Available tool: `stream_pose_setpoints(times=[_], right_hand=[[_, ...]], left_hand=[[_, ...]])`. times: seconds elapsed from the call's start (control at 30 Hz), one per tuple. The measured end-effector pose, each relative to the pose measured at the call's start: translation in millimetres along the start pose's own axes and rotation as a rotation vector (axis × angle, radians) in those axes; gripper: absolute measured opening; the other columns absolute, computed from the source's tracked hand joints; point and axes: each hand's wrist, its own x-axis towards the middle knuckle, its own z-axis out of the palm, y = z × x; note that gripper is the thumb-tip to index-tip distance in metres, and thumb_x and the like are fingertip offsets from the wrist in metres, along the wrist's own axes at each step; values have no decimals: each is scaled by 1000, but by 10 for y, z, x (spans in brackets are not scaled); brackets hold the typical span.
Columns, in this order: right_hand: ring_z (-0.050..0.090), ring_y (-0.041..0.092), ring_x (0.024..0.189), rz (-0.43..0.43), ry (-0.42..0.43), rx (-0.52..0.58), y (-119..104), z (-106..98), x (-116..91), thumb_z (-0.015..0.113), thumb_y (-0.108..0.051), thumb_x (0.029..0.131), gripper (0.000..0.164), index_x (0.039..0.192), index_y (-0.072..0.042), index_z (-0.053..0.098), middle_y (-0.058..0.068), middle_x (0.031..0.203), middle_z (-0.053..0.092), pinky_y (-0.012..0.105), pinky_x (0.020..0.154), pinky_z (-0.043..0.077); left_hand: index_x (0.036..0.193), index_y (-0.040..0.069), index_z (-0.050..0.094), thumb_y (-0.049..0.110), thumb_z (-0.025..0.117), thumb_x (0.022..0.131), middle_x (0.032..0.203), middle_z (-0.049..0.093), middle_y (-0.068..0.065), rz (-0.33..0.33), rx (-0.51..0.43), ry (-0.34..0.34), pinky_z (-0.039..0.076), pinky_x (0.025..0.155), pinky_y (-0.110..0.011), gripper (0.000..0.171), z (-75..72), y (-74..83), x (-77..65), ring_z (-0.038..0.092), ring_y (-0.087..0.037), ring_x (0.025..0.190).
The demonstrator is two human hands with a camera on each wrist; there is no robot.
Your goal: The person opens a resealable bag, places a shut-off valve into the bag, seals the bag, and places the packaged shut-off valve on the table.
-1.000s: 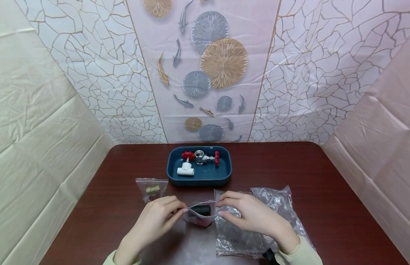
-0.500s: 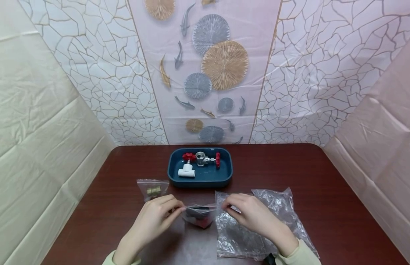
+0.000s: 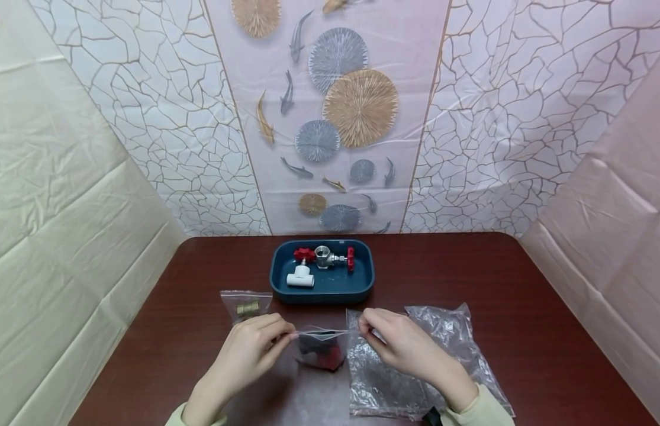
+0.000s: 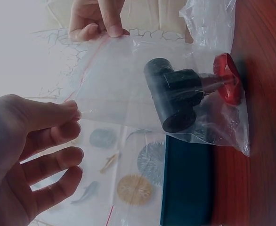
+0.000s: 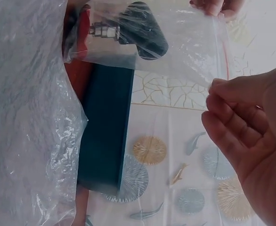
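Observation:
A clear zip bag (image 4: 114, 84) hangs upright between my two hands, its zip strip stretched across the top. Inside lies a black valve (image 4: 173, 94) with a red handwheel (image 4: 228, 77), wheel end down near the table. My left hand (image 3: 257, 343) pinches one top corner between thumb and forefinger, the other fingers loosely bent. With thumb and forefinger, my right hand (image 3: 404, 340) pinches the opposite top corner. The bag's mouth looks nearly flat in the head view.
Behind the hands stands a blue tray (image 3: 321, 294) with a white tee valve (image 3: 301, 277) and a metal valve (image 3: 325, 257), both red-handled. Left of it lies a small zip bag (image 3: 247, 297) with a brass fitting. Large crumpled plastic bags (image 3: 393, 384) lie under my right hand.
The bag's mouth, held wide apart a second ago, is now drawn nearly flat. My right hand has moved slightly right and its fingers have come together on the corner.

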Motion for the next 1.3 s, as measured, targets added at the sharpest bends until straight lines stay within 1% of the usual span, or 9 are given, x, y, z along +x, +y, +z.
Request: stream_pose_setpoints(times=[0.1,0.2,0.3,0.43,0.53,0.67,0.87,1.1,1.3], right_hand=[[55,3,77,7,2,-7,-1,7,5,71,4,87,26,98,-15,57,-10,87,56,17,69,49],[60,3,83,58,-20,7,-8,16,4,70,-1,90,24,111,-12,63,-7,95,63,20,70,51],[63,4,86,111,-44,18,-24,26,5,71,-6,92,25,117,-11,66,-5,100,66,23,70,53],[62,4,82,138,-55,-26,-39,47,12,75,-14,91,14,104,-17,70,-8,96,65,24,68,53],[61,2,80,153,-55,-66,-41,64,8,76,-18,91,9,97,-20,70,-11,94,65,24,66,52],[62,2,81,146,-50,-89,-33,82,-1,75,-18,92,6,96,-20,72,-12,93,66,24,67,53],[65,4,84,49,-16,-121,-8,108,-2,72,-18,94,2,93,-20,73,-12,93,67,26,71,54],[64,5,80,-29,3,-118,15,91,-5,70,-22,96,7,91,-19,73,-12,89,66,26,72,53],[63,5,79,-116,23,-84,34,72,1,66,-21,99,12,92,-16,74,-12,88,66,22,73,51]], left_hand=[[90,21,70,16,77,88,82,61,17,6,-2,5,47,64,-23,9,8,-3,0,54,1,70],[90,22,70,16,78,88,82,60,18,-8,-7,1,45,62,-19,10,13,-1,-8,53,2,69],[89,23,70,16,79,87,82,59,19,-36,-13,-7,43,60,-16,12,25,4,-19,52,3,68],[90,21,71,17,77,90,83,58,19,-113,-51,-61,42,61,-12,8,42,19,-29,51,4,68],[91,19,71,19,74,93,84,58,18,-160,-85,-100,43,60,-11,4,48,33,-30,51,4,68],[92,20,71,22,73,95,85,57,19,-178,-100,-124,44,61,-12,4,50,42,-24,52,3,69],[93,21,71,18,78,90,85,58,18,-120,-131,-140,44,63,-10,9,65,42,-19,53,3,71],[92,20,72,17,77,90,84,60,16,-21,-77,-104,46,65,-14,7,66,34,4,54,2,74],[92,20,72,14,79,87,82,60,15,19,-59,-90,46,64,-17,10,56,43,31,53,0,72]])
